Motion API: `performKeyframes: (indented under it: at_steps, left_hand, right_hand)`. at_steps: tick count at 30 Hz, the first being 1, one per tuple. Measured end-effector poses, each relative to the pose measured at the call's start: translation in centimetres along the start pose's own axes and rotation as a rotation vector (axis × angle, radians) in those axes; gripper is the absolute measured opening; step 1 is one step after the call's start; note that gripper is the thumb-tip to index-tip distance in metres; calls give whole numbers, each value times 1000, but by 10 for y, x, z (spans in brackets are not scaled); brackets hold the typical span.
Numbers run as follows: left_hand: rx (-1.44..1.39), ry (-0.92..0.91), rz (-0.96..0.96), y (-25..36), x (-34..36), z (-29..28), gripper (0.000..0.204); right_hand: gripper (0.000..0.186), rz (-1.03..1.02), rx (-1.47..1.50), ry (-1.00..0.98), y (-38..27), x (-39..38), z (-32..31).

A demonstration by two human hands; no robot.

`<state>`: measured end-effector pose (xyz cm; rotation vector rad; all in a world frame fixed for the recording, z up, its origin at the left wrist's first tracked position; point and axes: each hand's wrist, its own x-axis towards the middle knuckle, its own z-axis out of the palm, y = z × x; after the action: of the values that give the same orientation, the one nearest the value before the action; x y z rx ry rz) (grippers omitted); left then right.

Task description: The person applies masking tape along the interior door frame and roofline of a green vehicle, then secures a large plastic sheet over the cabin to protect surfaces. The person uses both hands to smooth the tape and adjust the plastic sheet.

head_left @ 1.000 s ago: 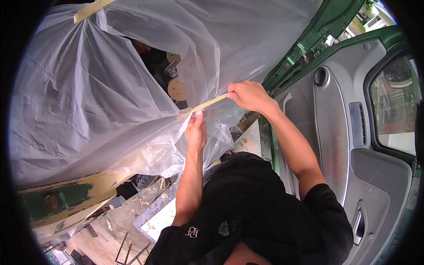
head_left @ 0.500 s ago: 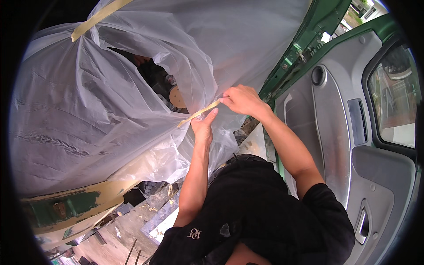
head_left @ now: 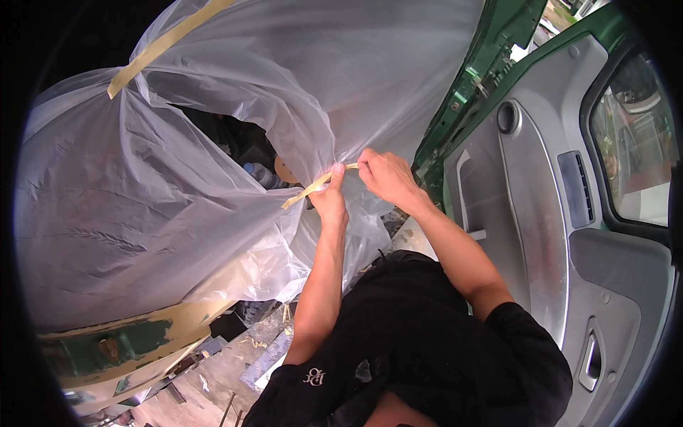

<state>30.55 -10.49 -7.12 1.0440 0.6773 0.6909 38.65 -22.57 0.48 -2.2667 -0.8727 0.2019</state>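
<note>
A strip of cream masking tape [head_left: 304,192] runs slantwise across gathered folds of clear plastic sheeting [head_left: 192,167]. My left hand [head_left: 329,199] is closed on the gathered plastic, its thumb pressing on the tape. Just to the right, my right hand [head_left: 386,178] pinches the tape's upper right end between curled fingers. The tape's lower left end lies on the plastic, past my left hand. Left of my hands, a gap in the sheeting shows a dark interior with a clear bottle [head_left: 262,174] and a tan round thing [head_left: 286,171], partly hidden.
Another masking tape strip [head_left: 167,46] joins the plastic at upper left. On the right stands a grey-trimmed vehicle door [head_left: 533,206] with a green frame [head_left: 473,85]. A green and cream body panel [head_left: 121,346] lies lower left, above a littered floor [head_left: 203,377].
My left thumb has slid up along the tape toward my right hand and now presses flat on it. The bottle in the gap shows more clearly. The view has shifted slightly.
</note>
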Motion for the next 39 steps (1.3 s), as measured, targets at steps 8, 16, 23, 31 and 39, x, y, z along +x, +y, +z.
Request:
performKeyframes:
  at_steps: [8, 16, 23, 31, 39]
  left_hand:
    - [-88, -4, -9, 2, 6, 2, 35]
    - [631, -299, -50, -18, -18, -57, 58]
    - [2242, -1327, 384, -138, -115, -203, 76]
    - [2109, -1519, 620, -180, -75, -280, 57]
    - [1356, -978, 239, -12, -112, -157, 37]
  right_hand:
    - [25, 363, 592, 168, 4, 3, 24]
    - [62, 437, 579, 132, 64, -43, 22]
    - [71, 598, 330, -222, 130, -123, 102]
    - [105, 959, 280, -147, 190, -214, 261]
    - [54, 1283, 1656, 266, 140, -181, 306]
